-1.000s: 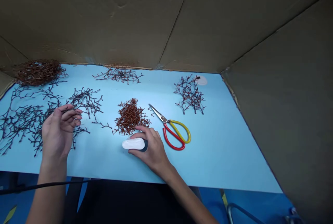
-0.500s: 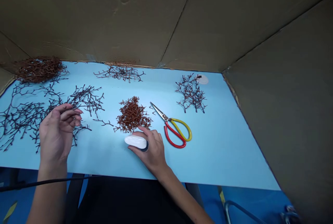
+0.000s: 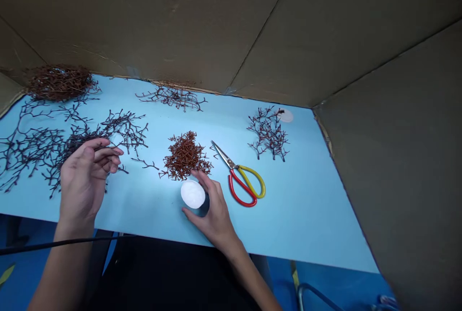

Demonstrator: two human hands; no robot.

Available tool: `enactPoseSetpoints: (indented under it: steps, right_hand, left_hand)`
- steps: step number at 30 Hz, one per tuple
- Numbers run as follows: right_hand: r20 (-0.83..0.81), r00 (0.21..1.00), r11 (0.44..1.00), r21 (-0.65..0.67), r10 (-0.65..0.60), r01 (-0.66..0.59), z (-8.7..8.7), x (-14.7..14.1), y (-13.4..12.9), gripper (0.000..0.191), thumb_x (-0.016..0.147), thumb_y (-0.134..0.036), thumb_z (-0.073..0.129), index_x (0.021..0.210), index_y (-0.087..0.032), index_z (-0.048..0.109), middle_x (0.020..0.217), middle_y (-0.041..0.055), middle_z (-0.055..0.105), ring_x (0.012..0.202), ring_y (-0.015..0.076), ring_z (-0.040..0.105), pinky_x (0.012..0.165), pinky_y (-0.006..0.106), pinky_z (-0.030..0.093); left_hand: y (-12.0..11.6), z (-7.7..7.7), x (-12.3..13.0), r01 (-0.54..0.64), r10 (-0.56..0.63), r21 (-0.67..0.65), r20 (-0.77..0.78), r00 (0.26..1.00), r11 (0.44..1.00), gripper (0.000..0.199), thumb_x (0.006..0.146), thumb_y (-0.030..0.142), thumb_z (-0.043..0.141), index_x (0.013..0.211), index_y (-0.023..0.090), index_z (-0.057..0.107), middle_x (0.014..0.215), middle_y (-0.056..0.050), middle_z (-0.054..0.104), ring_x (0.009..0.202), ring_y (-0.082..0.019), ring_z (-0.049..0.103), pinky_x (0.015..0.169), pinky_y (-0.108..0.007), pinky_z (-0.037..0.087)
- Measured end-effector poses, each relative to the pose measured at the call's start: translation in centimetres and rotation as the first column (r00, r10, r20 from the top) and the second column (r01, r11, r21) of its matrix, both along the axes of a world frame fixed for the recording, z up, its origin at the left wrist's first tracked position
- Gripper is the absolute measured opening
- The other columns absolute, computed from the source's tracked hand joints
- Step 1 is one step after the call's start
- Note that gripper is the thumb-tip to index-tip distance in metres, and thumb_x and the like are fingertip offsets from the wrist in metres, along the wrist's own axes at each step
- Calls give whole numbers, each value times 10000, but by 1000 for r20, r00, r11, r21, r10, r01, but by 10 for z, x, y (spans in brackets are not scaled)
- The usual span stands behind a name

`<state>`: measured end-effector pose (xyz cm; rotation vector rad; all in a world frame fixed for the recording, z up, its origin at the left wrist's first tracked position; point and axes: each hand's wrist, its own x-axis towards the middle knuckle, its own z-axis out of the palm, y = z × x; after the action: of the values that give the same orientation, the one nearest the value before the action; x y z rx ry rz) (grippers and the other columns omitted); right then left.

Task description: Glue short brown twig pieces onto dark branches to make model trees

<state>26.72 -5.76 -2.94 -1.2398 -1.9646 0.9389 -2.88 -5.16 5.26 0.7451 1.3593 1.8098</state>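
A small white disc (image 3: pixel 193 194) sits between the thumb and fingers of my right hand (image 3: pixel 214 212), tilted with its round face towards me. The hand is loosely curved around the disc's edge, just in front of a heap of short reddish-brown twig pieces (image 3: pixel 186 157). My left hand (image 3: pixel 84 176) is raised palm-up at the left, fingers half curled and apart, with nothing visible in it. Behind it spread dark branching twigs (image 3: pixel 36 152), partly hidden by the hand. Scissors (image 3: pixel 234 169) with one red and one yellow handle lie with parted blades right of the heap.
A bundle of brown twigs (image 3: pixel 59 82) stands in the far left corner. Thin twigs (image 3: pixel 175 95) lie along the back wall. At the right are dark twigs (image 3: pixel 269 133) beside another white disc (image 3: pixel 287 116). Cardboard walls (image 3: pixel 267 60) bound the light-blue table (image 3: pixel 306 214).
The white disc has turned from nearly edge-on to showing its round face. My right-hand fingers have opened slightly around it. The view has shifted and tilted a little; my left hand stays raised.
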Motion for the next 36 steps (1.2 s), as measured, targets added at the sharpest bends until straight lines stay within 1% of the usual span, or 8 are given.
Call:
enactPoseSetpoints:
  steps: [4, 10, 15, 21, 26, 30, 32, 36]
  right_hand:
    - [-49, 991, 988, -98, -127, 122, -5, -1, 0, 631, 886, -250, 851, 1434, -283, 539, 1306, 110, 780, 1286, 325, 701, 1142, 539, 566]
    - [-3, 998, 998, 31, -60, 60, -10, 0, -3, 991, 824, -302, 893, 1628, -242, 317, 1602, 205, 577, 1459, 364, 592, 1204, 569, 512]
    - [36, 982, 983, 3, -185, 185, -15, 3, -9, 689, 895, -291, 844, 1467, -265, 462, 1317, 121, 785, 1323, 356, 668, 1150, 587, 520]
    - [112, 992, 996, 71, -53, 45, -8, 2, -4, 990, 838, -301, 891, 1642, -258, 316, 1564, 165, 626, 1404, 386, 580, 1149, 588, 509]
    - [112, 986, 989, 94, -122, 112, -11, 2, 0, 859, 856, -373, 910, 1555, -288, 418, 1279, 104, 786, 1198, 380, 668, 1025, 572, 550]
    - [132, 990, 992, 123, -49, 33, -10, 1, -2, 1201, 787, -398, 956, 1709, -267, 197, 1590, 153, 617, 1331, 403, 599, 1093, 591, 521]
    - [147, 989, 992, 122, -4, -14, -8, 4, -4, 1097, 900, -308, 846, 1730, -295, 129, 1611, 120, 620, 1341, 381, 596, 1099, 583, 503]
    - [113, 986, 981, 164, -120, 100, -10, 4, -3, 863, 899, -329, 876, 1597, -322, 370, 1266, 66, 821, 1124, 364, 665, 994, 554, 530]
  left_hand:
    - [-4, 1, -1, 1, -1, 9, -1, 1000, 1000, 362, 907, 517, 846, 1041, 183, 804, 869, -105, 792, 746, -189, 689, 586, -254, 531]
    - [-9, 3, 1, 6, -6, 3, 2, 1000, 1000, 364, 886, 533, 862, 1021, 200, 802, 872, -90, 796, 741, -185, 687, 588, -254, 533]
    - [-12, 5, 1, 1, -1, 2, -7, 1000, 1000, 374, 868, 531, 879, 1016, 197, 794, 858, -87, 792, 737, -188, 688, 587, -257, 523]
    - [-15, 7, 4, 31, -31, 7, -2, 1000, 999, 351, 873, 516, 880, 1007, 205, 791, 859, -83, 793, 732, -191, 681, 589, -268, 523]
    - [-15, 6, 6, 32, -33, 26, 15, 999, 999, 349, 861, 478, 899, 1015, 183, 792, 857, -94, 796, 729, -186, 688, 590, -258, 511]
    - [-15, 5, 9, 50, -50, 24, 11, 999, 998, 343, 869, 477, 893, 1024, 188, 790, 872, -96, 801, 720, -184, 688, 602, -260, 508]
    - [-15, 3, 11, 50, -50, 11, 12, 999, 999, 333, 881, 473, 881, 1023, 187, 788, 878, -97, 802, 723, -182, 688, 601, -257, 503]
    - [-15, -1, 14, 59, -59, -11, 14, 998, 998, 340, 894, 479, 866, 1027, 177, 781, 891, -102, 802, 738, -183, 693, 601, -254, 501]
